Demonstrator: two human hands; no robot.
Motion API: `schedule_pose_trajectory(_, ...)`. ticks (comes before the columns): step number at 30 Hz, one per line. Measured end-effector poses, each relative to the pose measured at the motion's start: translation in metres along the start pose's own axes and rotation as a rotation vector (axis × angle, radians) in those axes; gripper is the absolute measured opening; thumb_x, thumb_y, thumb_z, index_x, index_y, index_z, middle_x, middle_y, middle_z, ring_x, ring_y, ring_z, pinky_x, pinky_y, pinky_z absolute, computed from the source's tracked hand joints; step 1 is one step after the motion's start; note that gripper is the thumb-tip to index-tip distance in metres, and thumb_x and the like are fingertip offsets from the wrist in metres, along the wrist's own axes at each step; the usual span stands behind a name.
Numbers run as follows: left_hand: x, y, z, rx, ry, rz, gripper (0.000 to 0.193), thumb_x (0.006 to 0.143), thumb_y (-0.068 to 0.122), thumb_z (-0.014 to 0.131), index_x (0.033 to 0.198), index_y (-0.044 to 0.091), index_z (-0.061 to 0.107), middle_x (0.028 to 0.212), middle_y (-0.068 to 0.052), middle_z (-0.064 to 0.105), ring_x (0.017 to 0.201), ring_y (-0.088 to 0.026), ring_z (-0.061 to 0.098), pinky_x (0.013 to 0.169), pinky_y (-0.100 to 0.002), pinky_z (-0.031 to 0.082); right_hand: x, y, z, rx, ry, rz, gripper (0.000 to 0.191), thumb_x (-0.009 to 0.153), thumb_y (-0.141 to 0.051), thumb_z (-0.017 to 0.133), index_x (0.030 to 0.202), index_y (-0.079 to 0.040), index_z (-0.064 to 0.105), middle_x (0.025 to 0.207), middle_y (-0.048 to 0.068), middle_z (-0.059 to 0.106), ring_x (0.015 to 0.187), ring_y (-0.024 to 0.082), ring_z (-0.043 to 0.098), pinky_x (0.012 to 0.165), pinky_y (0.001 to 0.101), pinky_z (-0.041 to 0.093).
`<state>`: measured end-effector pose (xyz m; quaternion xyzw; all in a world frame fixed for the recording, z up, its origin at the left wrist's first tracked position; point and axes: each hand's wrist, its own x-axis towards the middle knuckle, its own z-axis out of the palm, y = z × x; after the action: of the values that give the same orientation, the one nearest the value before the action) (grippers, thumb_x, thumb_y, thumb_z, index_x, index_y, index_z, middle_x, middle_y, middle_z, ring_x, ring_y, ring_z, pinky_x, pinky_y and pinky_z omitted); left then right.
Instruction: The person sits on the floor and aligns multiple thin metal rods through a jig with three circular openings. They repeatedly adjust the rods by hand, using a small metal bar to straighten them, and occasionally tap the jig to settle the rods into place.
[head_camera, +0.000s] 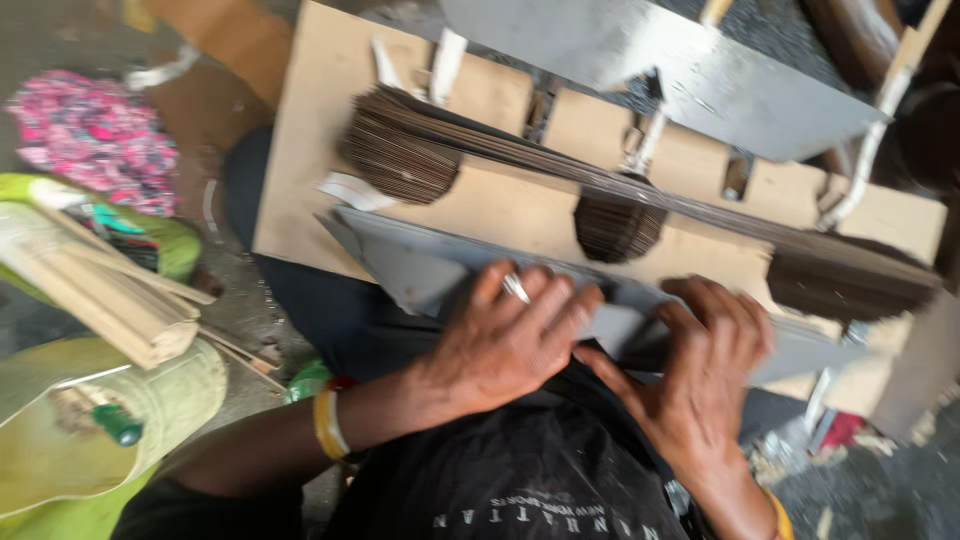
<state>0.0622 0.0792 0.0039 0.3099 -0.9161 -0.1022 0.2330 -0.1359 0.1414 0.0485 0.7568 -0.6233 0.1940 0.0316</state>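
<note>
Both hands flat on grey metal strip (420, 270) lying across wooden board (500, 205) on lap. Left hand (505, 340) fingers spread, pressing down, pinching nothing; right hand (700, 375) fingers curled over strip edge. Strip looks thin, stiff, sharp-edged, prob slippery: hold by flat faces w/ palms. Thin brown stick bundles (400, 150) just behind.

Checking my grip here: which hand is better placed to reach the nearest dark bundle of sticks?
Probably the right hand: the dark bundle lies just beyond it; the left hand rests flat on the grey sheet, farther from any bundle.
</note>
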Motion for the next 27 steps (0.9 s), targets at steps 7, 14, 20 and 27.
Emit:
schedule_pose_trajectory(7, -0.025, -0.024, 0.032, 0.313, 0.268, 0.333, 0.031, 0.115, 0.038, 0.057, 0.135, 0.014, 0.057, 0.114, -0.001, 0.052, 0.117, -0.017, 0.052, 0.097, -0.038, 0.031, -0.022, 0.040, -0.011, -0.134, -0.234, 0.064, 0.033, 0.084, -0.029, 0.087, 0.103, -0.006, 0.074, 0.085, 0.003, 0.073, 0.071, 0.016, 0.066, 0.063, 0.0313, 0.050)
schedule_pose_trajectory(14, -0.037, -0.121, -0.064, 0.396, 0.128, 0.175, 0.030, 0.099, 0.022, 0.075, 0.127, 0.015, 0.068, 0.121, -0.002, 0.065, 0.118, -0.020, 0.062, 0.105, -0.042, 0.043, -0.033, 0.072, 0.007, -0.141, -0.064, -0.121, 0.014, 0.081, -0.011, 0.084, 0.073, -0.002, 0.078, 0.051, 0.005, 0.064, 0.041, 0.013, 0.054, 0.048, 0.0293, 0.040)
schedule_pose_trajectory(20, -0.006, -0.176, -0.093, 0.213, 0.311, 0.055, 0.007, 0.100, 0.001, 0.077, 0.105, 0.002, 0.072, 0.108, -0.007, 0.068, 0.103, -0.021, 0.064, 0.086, -0.038, 0.052, -0.015, 0.077, 0.019, -0.189, 0.006, -0.152, 0.013, 0.103, -0.010, 0.076, 0.104, 0.002, 0.078, 0.072, 0.008, 0.067, 0.059, 0.012, 0.059, 0.059, 0.0234, 0.039)
schedule_pose_trajectory(27, 0.012, -0.165, -0.108, 0.200, 0.254, -0.066, 0.019, 0.095, -0.009, 0.076, 0.106, 0.003, 0.067, 0.107, -0.006, 0.065, 0.102, -0.021, 0.063, 0.088, -0.037, 0.051, 0.023, 0.075, 0.031, -0.156, 0.012, -0.097, 0.022, 0.083, -0.020, 0.086, 0.083, 0.001, 0.080, 0.050, 0.004, 0.061, 0.034, 0.011, 0.040, 0.039, 0.0282, 0.025)
